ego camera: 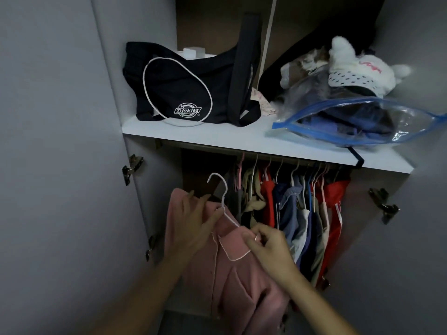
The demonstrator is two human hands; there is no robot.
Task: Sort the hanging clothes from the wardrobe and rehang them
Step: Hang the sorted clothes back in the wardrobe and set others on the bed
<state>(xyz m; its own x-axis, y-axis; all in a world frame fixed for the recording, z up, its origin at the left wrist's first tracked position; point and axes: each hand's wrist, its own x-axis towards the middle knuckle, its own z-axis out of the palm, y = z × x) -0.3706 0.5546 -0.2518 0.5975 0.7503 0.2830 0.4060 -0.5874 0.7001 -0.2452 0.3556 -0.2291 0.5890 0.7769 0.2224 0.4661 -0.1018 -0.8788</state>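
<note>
A pink collared garment (232, 281) with white piping hangs on a white wire hanger (222, 192) in front of the open wardrobe, left of the rail. My left hand (196, 221) grips the garment's shoulder and the hanger's neck. My right hand (268, 245) pinches the right side of the collar. The hanger's hook is free, off the rail. Several clothes (297, 209) in red, blue, beige and white hang on hangers from the rail (290, 162) to the right.
A white shelf (217, 135) above the rail carries a black Dickies bag (183, 85), a blue-edged clear plastic bag (358, 122) of clothes and a white plush item (358, 66). Grey wardrobe doors (60, 165) stand open on both sides.
</note>
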